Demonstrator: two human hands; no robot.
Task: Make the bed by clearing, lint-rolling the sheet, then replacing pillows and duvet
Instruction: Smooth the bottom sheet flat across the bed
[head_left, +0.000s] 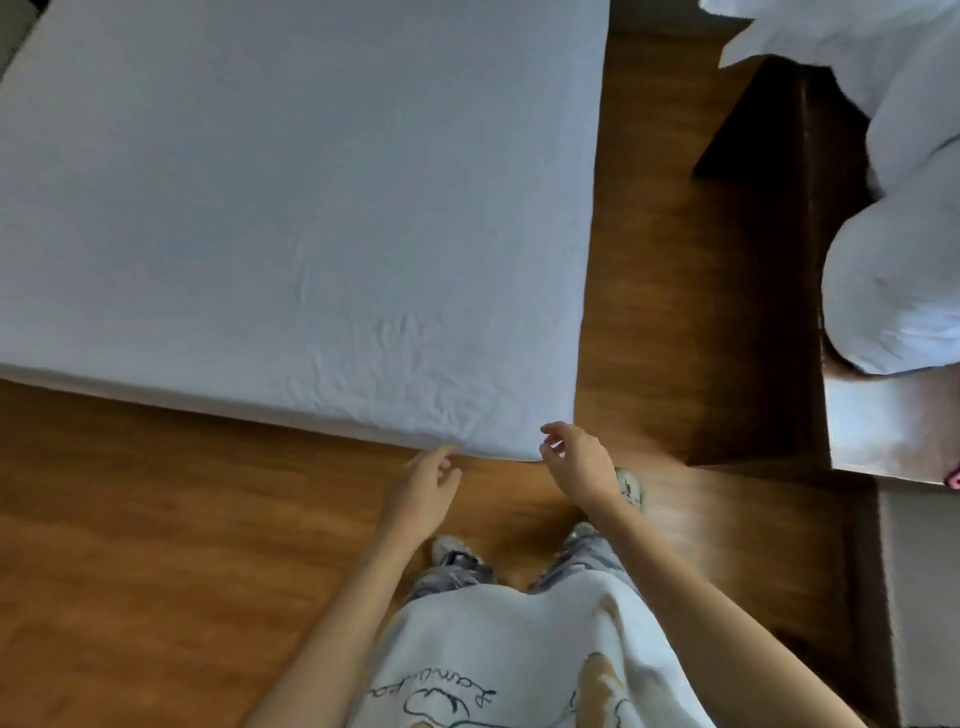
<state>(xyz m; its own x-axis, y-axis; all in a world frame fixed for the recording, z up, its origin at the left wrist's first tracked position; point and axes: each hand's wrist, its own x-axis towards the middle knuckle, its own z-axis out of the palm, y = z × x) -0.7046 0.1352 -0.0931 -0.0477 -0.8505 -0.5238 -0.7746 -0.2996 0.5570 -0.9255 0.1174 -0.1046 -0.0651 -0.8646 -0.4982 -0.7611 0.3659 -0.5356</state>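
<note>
A bare white fitted sheet (291, 208) covers the mattress, wrinkled near its front right corner. My left hand (423, 491) hovers just below that corner's front edge, fingers loosely curled, holding nothing. My right hand (576, 460) hangs beside the corner itself, fingers relaxed and apart, also holding nothing. White bedding, a duvet or pillows (893, 208), is piled on a dark wooden unit at the right. No lint roller is in view.
Wooden floor (156, 519) runs along the bed's front and right sides. A dark wooden cabinet (769, 260) stands to the right with a narrow aisle between it and the bed. My feet are close to the bed's corner.
</note>
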